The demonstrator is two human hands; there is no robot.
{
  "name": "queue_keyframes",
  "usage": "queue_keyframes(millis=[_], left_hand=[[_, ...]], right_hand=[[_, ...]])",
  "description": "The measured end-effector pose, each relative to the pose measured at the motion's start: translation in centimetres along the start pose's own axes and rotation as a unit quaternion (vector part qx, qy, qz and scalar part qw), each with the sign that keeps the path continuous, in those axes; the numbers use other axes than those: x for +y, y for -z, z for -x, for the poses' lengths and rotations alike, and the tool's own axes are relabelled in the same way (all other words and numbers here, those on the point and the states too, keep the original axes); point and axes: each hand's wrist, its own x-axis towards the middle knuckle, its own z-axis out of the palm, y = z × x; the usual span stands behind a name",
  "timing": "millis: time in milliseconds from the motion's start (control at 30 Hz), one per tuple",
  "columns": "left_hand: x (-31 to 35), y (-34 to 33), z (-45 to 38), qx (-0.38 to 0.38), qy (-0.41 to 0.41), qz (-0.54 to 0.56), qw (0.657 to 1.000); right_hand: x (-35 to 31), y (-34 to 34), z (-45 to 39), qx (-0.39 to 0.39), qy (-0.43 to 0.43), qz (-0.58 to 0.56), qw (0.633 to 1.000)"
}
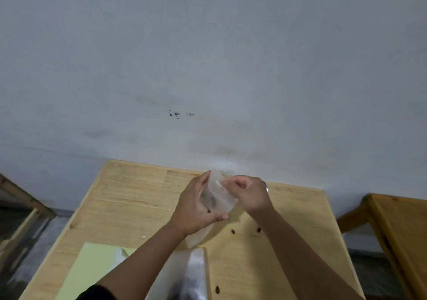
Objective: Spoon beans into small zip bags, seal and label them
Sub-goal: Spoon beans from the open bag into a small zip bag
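Observation:
A small clear zip bag [218, 195] is held up above the wooden table [129, 198], with a dark bean or two showing near its bottom. My left hand [196, 207] grips the bag's left side and lower edge. My right hand [248, 193] pinches its upper right edge, fingers closed; a ring shows on it. Loose dark beans [233, 231] lie on the table under the hands. A larger clear plastic bag [184, 274] with dark contents lies at the near edge, partly hidden by my left forearm.
A pale green sheet [92, 269] lies flat at the near left of the table. A grey wall rises right behind the table. Another wooden table [399, 225] stands to the right, and a wooden frame [20, 205] to the left.

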Motion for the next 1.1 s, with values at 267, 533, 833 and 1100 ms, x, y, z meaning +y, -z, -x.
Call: queue_keyframes(millis=[267,533,833,1100], left_hand=[[2.2,3.1,1.8,0.137,0.033,0.108,0.984],[3.9,4.6,4.5,0.194,0.038,0.204,0.959],[6.7,8.0,7.9,0.106,-0.081,0.098,0.986],[9.5,9.1,11.7,0.104,-0.061,0.132,0.984]], right_hand=[[-4.6,0.0,2.7,-0.042,0.03,-0.019,0.998],[-3.8,-0.6,7.1,0.055,0.129,-0.05,0.989],[-5.6,-0.1,9.8,0.02,0.205,-0.042,0.978],[-6.2,0.6,13.0,-0.016,0.223,-0.056,0.973]])
